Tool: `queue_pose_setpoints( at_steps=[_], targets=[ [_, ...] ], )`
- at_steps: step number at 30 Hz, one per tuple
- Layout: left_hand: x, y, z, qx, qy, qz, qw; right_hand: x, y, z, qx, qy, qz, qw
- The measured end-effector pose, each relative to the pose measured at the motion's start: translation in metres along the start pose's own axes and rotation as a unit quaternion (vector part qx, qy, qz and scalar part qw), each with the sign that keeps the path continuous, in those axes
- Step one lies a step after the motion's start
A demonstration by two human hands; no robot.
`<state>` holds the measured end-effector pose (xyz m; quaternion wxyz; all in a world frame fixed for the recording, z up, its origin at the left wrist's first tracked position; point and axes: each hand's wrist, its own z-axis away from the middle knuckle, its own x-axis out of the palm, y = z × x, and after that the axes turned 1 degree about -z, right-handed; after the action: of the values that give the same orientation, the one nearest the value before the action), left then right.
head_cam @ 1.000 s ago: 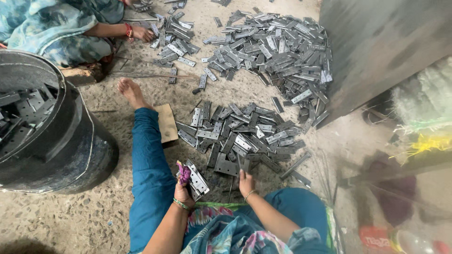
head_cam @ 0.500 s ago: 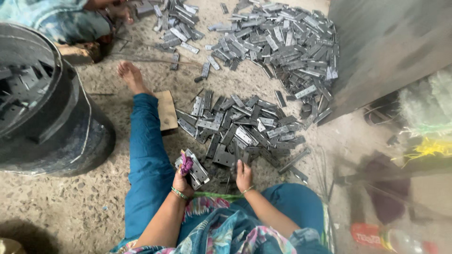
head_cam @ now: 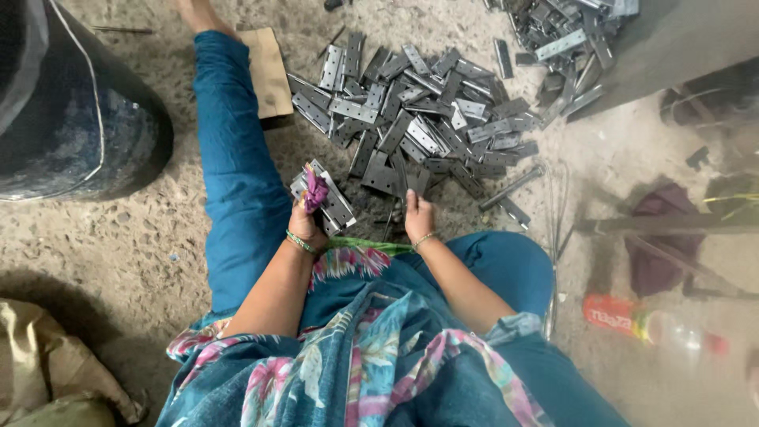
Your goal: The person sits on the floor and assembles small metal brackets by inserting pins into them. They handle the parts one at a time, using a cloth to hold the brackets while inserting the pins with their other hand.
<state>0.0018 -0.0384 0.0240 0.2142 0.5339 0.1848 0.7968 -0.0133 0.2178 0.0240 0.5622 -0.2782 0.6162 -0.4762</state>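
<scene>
**Stack in one hand, the next plate under the other**

The flat grey metal hinge plates (head_cam: 328, 199) held as a small fanned stack sit in the left hand (head_cam: 307, 224), which is closed around their near end with a scrap of pink-purple cloth (head_cam: 315, 190) wrapped at the fingers. The plates stick out beyond the grip toward the heap, tilted, their far ends free. The grip looks firm but low on the stack — in my judgement, squaring the edges against the palm before adding another piece would keep them from splaying.

The right hand (head_cam: 418, 217) lies just beside it, fingers stretched flat onto the near edge of the loose pile of grey perforated metal plates (head_cam: 419, 130) spread on the floor. It touches a plate but has not closed on anything; whether a piece is pinched beneath the fingertips cannot be told. Sliding one plate clear of its overlapping neighbours before lifting seems the careful way — the pieces lie crossed over one another.

Further out, a brown cardboard piece (head_cam: 267, 71) lies by the outstretched blue-trousered leg (head_cam: 233, 158), a large dark round drum (head_cam: 79, 119) stands to the left, and a clear plastic bottle with an orange label (head_cam: 648, 324) lies on the sandy concrete floor (head_cam: 118, 253) to the right.
</scene>
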Motion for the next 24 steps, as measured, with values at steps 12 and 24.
queue_pose_setpoints(
  at_steps=[12,24],
  targets=[
    [0.011,0.003,0.005,-0.048,0.035,-0.007,0.998,0.002,0.002,0.002,-0.054,-0.003,-0.034,0.998],
    [0.007,-0.003,0.001,-0.027,0.004,-0.041,0.999,0.001,-0.004,0.001,0.051,-0.030,0.062,0.996]
  ],
)
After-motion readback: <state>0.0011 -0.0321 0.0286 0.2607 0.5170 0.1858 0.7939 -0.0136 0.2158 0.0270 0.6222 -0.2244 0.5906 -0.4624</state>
